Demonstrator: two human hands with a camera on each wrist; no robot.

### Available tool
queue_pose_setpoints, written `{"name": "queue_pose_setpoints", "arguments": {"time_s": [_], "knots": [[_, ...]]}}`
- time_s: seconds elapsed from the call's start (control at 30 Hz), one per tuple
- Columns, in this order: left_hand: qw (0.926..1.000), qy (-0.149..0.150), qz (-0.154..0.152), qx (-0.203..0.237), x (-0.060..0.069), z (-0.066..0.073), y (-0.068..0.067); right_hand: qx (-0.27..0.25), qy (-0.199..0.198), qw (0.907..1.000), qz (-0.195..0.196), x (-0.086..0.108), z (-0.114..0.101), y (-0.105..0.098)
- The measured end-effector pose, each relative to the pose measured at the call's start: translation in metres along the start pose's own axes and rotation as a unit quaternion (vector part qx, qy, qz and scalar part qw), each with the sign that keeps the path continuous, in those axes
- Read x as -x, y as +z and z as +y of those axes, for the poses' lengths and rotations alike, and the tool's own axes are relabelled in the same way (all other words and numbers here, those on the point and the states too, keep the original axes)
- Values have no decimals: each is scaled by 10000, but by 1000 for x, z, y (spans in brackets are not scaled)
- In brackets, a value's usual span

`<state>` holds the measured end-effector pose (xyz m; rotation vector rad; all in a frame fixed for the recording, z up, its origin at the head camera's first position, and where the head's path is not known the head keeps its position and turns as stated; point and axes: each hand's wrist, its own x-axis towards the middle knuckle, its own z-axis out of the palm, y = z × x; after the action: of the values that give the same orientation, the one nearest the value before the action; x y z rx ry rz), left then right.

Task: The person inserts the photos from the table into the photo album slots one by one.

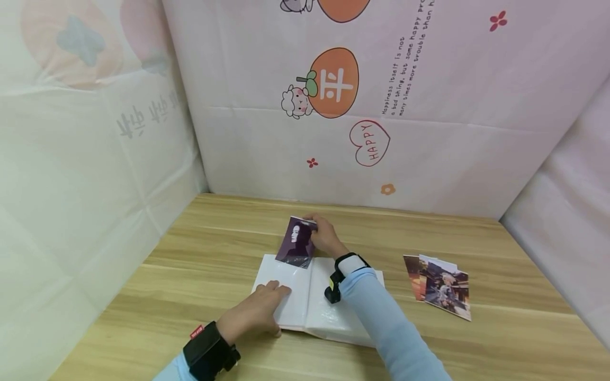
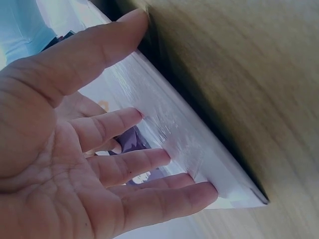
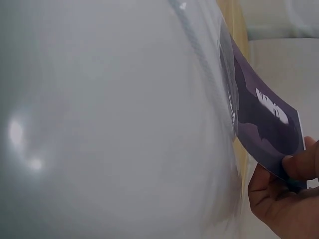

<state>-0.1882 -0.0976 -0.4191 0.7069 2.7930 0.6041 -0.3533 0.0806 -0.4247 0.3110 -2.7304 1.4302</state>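
Observation:
An open photo album [image 1: 295, 304] with white pages and clear plastic sleeves lies on the table. My right hand [image 1: 328, 237] pinches a dark purple photo [image 1: 295, 241] between thumb and fingers at its right edge, above the top of the left page. In the right wrist view the lower end of this photo [image 3: 266, 112] sits behind the clear sleeve [image 3: 228, 74], its upper part sticking out. My left hand [image 1: 259, 309] rests on the left page, fingers extended. The left wrist view shows its fingertips [image 2: 202, 194] touching the plastic, with the thumb by the album's edge.
To the right of the album, several photos [image 1: 448, 291] lie overlapped on the wooden table [image 1: 190, 280]. A white printed cloth [image 1: 257, 153] hangs behind the table, and white cloth also stands at both sides.

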Motion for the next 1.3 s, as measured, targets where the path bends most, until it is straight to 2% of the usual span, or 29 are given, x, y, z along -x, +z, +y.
{"name": "queue_pose_setpoints", "arguments": {"time_s": [0.27,0.5,0.8,1.03,1.13,1.3], "knots": [[10000,17,-52,-8,0,2,-3,92,-128,9994,-315,2,2,1],[9999,16,-118,2,0,2,-5,-39,-211,9985,-503,5,3,2],[10000,61,-77,-10,-1,4,-7,240,-308,9975,-588,7,5,4],[9999,12,-129,32,1,3,-6,306,-350,9952,-864,11,3,5],[9999,13,-129,32,1,2,-6,282,-304,9941,-1004,14,1,5],[9999,17,-119,73,2,2,-6,230,-3,9921,-1237,16,0,4]]}}
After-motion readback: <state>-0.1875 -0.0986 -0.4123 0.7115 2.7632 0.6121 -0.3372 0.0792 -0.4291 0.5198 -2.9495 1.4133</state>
